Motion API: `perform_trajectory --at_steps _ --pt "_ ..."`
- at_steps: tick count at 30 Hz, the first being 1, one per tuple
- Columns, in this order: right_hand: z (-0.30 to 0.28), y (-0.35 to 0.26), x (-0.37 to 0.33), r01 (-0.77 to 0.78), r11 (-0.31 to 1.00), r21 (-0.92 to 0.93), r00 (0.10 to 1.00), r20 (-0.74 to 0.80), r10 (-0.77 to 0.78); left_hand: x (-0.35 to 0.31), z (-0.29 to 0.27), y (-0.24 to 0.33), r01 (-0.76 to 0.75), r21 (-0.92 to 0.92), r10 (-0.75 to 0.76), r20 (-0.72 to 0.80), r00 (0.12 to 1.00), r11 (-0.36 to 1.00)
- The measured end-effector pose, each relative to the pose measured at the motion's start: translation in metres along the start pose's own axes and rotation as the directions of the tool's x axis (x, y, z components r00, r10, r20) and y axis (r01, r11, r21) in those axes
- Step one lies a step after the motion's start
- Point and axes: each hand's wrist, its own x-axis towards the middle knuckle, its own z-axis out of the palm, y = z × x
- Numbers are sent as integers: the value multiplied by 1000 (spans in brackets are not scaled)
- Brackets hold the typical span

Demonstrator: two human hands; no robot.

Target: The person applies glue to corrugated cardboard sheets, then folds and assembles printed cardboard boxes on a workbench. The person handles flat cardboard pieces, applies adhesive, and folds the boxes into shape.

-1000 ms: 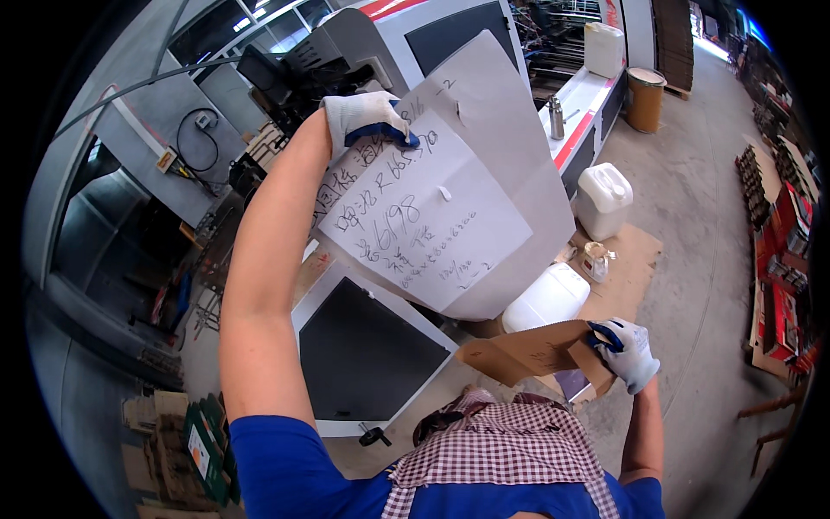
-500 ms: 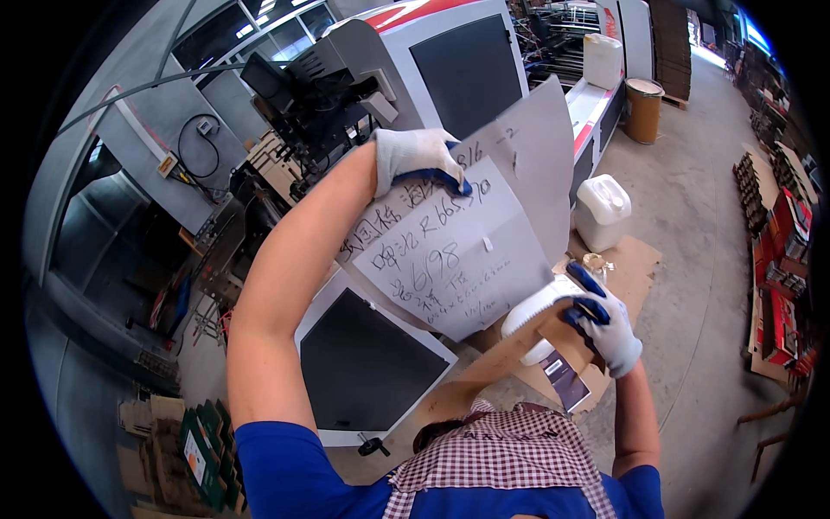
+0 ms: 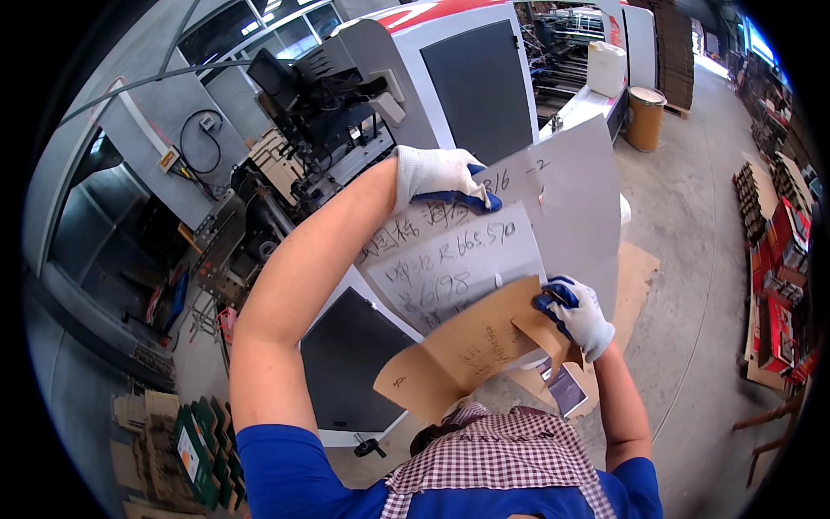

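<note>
Both of my hands wear white gloves with blue palms. My left hand (image 3: 445, 180) is closed over the upper edge of a large grey-white sheet (image 3: 584, 186) with handwriting on it. A smaller white sheet (image 3: 458, 251), also handwritten, lies against its front, just under my left fingers. My right hand (image 3: 581, 318) grips the right end of a folded brown cardboard piece (image 3: 475, 346) with faint writing. This cardboard covers the lower part of the white sheet. My right thumb is partly hidden by the hand itself.
A grey machine with a dark panel (image 3: 480, 86) stands ahead, with a white jug (image 3: 606, 69) and a brown drum (image 3: 645, 119) to its right. Below the sheets is a dark-panelled cabinet (image 3: 359, 363). Stacked red boxes (image 3: 785, 298) line the right; green boxes (image 3: 201, 454) sit lower left.
My right hand has moved up and left with the brown cardboard, which now spreads across the lower white sheet. My left hand and its sheets have shifted slightly right and down.
</note>
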Motion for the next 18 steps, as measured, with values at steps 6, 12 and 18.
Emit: perform_trajectory --at_steps 6,12,18 --pt "-9 17 -41 30 972 -232 999 -2 -32 -13 -21 -5 39 2 -38 -99 994 999" --pt "-15 13 -67 81 945 -318 996 -13 -89 -19 -36 -6 43 70 -34 -126 991 997" --pt "-16 14 -80 109 928 -357 993 -7 -120 -18 -36 -8 34 78 -23 -138 990 996"
